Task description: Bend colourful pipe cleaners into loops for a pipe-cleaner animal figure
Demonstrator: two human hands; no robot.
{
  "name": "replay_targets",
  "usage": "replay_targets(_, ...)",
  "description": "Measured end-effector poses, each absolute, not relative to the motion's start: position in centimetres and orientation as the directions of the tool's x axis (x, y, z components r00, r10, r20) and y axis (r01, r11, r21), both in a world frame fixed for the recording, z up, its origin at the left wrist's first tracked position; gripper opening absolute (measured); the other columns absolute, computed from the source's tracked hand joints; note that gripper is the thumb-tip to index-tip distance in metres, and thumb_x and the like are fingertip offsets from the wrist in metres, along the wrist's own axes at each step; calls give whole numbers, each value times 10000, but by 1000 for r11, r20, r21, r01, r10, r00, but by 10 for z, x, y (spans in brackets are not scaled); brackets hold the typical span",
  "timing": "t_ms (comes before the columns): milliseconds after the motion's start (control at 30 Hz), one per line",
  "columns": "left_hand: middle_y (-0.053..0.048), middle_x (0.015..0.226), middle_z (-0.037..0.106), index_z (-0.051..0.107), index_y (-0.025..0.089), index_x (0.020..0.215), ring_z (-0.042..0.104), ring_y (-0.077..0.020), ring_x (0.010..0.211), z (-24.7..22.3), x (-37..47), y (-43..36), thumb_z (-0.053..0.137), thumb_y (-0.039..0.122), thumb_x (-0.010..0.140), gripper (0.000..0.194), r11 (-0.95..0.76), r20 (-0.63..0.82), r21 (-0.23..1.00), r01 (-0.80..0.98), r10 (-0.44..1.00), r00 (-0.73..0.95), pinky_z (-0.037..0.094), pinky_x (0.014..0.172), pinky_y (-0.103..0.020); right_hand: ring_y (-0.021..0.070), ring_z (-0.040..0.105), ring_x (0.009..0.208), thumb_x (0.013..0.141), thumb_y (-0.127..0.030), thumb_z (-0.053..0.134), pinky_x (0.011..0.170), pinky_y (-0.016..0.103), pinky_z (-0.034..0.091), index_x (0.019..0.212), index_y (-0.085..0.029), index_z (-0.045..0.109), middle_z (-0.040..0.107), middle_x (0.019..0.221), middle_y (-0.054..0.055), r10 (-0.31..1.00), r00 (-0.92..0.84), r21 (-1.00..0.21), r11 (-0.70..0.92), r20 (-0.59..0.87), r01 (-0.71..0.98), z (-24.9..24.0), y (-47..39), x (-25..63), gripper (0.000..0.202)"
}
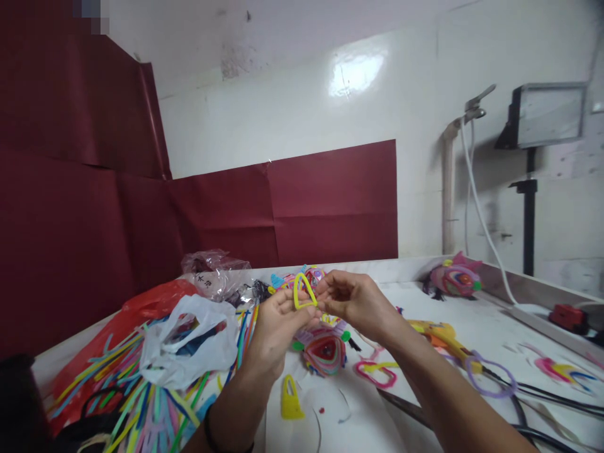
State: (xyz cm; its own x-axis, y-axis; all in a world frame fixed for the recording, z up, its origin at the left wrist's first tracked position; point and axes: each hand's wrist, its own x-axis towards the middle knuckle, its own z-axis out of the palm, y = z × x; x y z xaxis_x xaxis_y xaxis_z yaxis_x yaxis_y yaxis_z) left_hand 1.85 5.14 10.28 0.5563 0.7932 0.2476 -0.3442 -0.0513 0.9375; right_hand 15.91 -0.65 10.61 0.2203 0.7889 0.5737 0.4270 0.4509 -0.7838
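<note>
A yellow pipe cleaner (pixel 296 293), bent into a rounded triangular loop, is held up over the table between my hands. My left hand (pixel 282 321) pinches it along its lower edge, palm turned partly up. At its lower right corner the fingertips of my right hand (pixel 352 299) close on it. Below them lies a colourful pipe-cleaner fish (pixel 309 353) with a dark red centre and green tips. A filled yellow pipe-cleaner piece (pixel 293 410) with a narrow opening rests on the white surface nearer me. To the right is a pink pipe-cleaner loop (pixel 391 379) with a yellow strand.
Bundles of coloured pipe cleaners (pixel 158 415), a white plastic bag (pixel 189 365) and a red bag (pixel 155 299) crowd the left. A yellow glue gun (pixel 441 332), a purple ring (pixel 493 395) and black cables lie right. Another pipe-cleaner fish (pixel 455 280) sits at the back right.
</note>
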Motion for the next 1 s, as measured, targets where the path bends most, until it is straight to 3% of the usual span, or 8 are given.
replay_targets(200, -23, 643, 668, 555, 116, 784, 638, -108, 581, 101, 21, 54, 732, 138, 611, 249, -78, 262, 936, -343, 807, 530, 529, 592, -206, 106, 563, 569, 640, -185, 670, 524, 221, 427, 773, -151, 607, 616, 635, -2, 798, 223, -795, 442, 560, 415, 106, -7, 158, 150)
replay_targets(433, -21, 640, 663, 545, 124, 788, 635, -118, 559, 102, 19, 54, 748, 201, 614, 277, -140, 320, 930, -339, 760, 565, 519, 571, -218, 120, 598, 605, 583, -279, 762, 596, 263, 474, 777, -152, 558, 627, 681, 2, 843, 195, -857, 454, 502, 243, 110, -9, 160, 309)
replay_targets(667, -23, 624, 661, 553, 128, 778, 632, -121, 546, 105, 12, 57, 758, 218, 615, 277, -195, 361, 929, -315, 667, 652, 514, 560, -224, 106, 588, 568, 591, -221, 757, 570, 250, 465, 788, -161, 531, 621, 628, -23, 880, 119, -883, 438, 459, 169, 117, -17, 159, 306)
replay_targets(867, -14, 630, 638, 554, 128, 767, 626, -120, 533, 106, 8, 57, 774, 250, 602, 301, -229, 375, 927, -298, 607, 700, 514, 555, -232, 100, 590, 585, 608, -207, 763, 578, 237, 467, 797, -152, 538, 618, 636, -24, 894, 27, -882, 436, 448, 178, 116, -20, 163, 299)
replay_targets(1000, -7, 643, 621, 544, 134, 761, 614, -108, 524, 106, 8, 58, 764, 258, 619, 290, -246, 358, 933, -262, 566, 743, 503, 547, -227, 108, 595, 615, 655, -205, 732, 590, 234, 459, 811, -155, 542, 620, 664, -14, 886, -30, -850, 453, 463, 269, 115, -24, 166, 251)
